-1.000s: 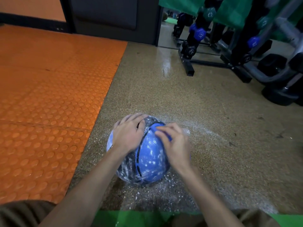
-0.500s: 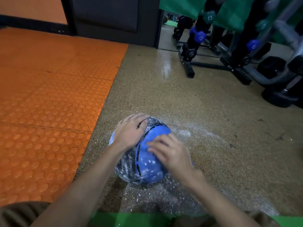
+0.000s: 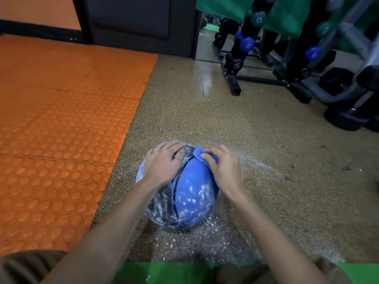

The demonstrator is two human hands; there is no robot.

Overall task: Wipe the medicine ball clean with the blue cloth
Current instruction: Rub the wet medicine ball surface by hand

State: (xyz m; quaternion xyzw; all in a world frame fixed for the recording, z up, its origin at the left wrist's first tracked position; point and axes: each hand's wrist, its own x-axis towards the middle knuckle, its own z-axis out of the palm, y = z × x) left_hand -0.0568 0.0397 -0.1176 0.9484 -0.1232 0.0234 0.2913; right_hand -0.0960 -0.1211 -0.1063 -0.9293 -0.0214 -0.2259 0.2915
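Medicine ball: rests on the speckled floor, near the lower middle of the view, just right of the orange studded mat. Its near face is blue with black seam lines; the left part looks darker. White flecks cover much of the surface.
Blue cloth: bunched on the upper far side of the ball, pressed against it. Only a folded edge shows past the fingers.
Right hand: lies on the ball's upper right, fingers curled down over the cloth and holding it to the ball.
Left hand: lies flat on the ball's upper left, fingers spread and wrapped over the curve, bracing it. It holds nothing else.
Forearms: both reach in from the bottom edge, bare.
White residue: scattered on the floor around and in front of the ball, with a streak trailing off to the right.
Dumbbell rack: stands well apart at the upper right, carrying blue, teal and black dumbbells.
Background: a dark wall panel rises beyond the mat.
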